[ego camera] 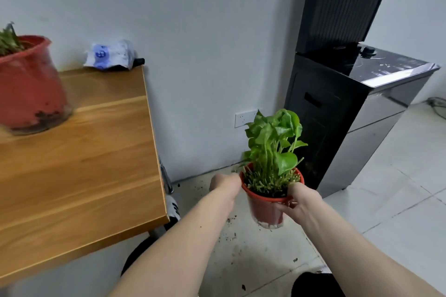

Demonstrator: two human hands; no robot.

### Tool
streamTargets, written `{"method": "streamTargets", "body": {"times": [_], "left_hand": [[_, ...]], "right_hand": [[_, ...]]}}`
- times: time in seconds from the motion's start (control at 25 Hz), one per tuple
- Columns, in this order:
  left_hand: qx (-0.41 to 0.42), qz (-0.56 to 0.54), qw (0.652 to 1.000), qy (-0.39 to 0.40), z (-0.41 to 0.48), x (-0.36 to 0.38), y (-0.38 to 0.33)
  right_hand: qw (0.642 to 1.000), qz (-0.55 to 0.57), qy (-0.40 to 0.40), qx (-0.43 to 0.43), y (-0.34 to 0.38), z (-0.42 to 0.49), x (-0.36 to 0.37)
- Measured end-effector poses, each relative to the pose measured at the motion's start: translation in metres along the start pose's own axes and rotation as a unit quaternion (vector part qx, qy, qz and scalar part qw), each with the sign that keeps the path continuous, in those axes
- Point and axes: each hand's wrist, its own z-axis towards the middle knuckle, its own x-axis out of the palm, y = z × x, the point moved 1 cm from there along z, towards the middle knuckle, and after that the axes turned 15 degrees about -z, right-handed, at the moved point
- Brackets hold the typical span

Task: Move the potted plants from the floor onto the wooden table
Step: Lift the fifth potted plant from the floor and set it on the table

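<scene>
A small red pot (264, 210) with a leafy green plant (275, 142) hangs above the floor, right of the wooden table (79, 166). My right hand (299, 202) grips its rim and right side. My left hand (225, 185) is at the pot's left rim, fingers curled; the contact point is hidden behind the hand. A larger red pot (29, 84) with a spiky plant stands on the table's far left part.
A crumpled white and blue bag (111, 55) lies at the table's back edge against the wall. A tall black appliance (342, 94) stands right of the plant. Soil crumbs dot the tiled floor (391, 200). A wall socket (245, 118) sits low behind the plant.
</scene>
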Motion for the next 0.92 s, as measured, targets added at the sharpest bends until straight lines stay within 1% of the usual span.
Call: {"method": "streamTargets", "body": {"times": [0.12, 0.24, 0.36, 0.48, 0.68, 0.8, 0.92], "left_hand": [[0.0, -0.064, 0.997, 0.035, -0.024, -0.011, -0.019], [0.033, -0.104, 0.992, 0.061, -0.04, -0.021, -0.041], [0.058, -0.169, 0.98, 0.09, -0.066, -0.036, -0.069], [0.065, -0.217, 0.963, 0.145, -0.096, -0.058, -0.1], [0.101, -0.222, 0.946, 0.212, -0.139, -0.098, -0.14], [0.13, -0.205, 0.944, 0.222, -0.165, -0.121, -0.155], [0.158, -0.213, 0.938, 0.222, -0.187, -0.141, -0.169]], "right_hand": [[0.998, 0.013, 0.048, -0.037, 0.022, -0.05, 0.0], [0.995, 0.015, 0.079, -0.064, 0.042, -0.088, 0.001], [0.991, 0.012, 0.106, -0.082, 0.059, -0.118, 0.0], [0.987, 0.013, 0.123, -0.098, 0.077, -0.147, -0.005], [0.978, -0.002, 0.16, -0.133, 0.099, -0.205, -0.008], [0.973, -0.019, 0.178, -0.149, 0.108, -0.237, -0.009], [0.965, -0.037, 0.199, -0.167, 0.115, -0.26, -0.007]]}}
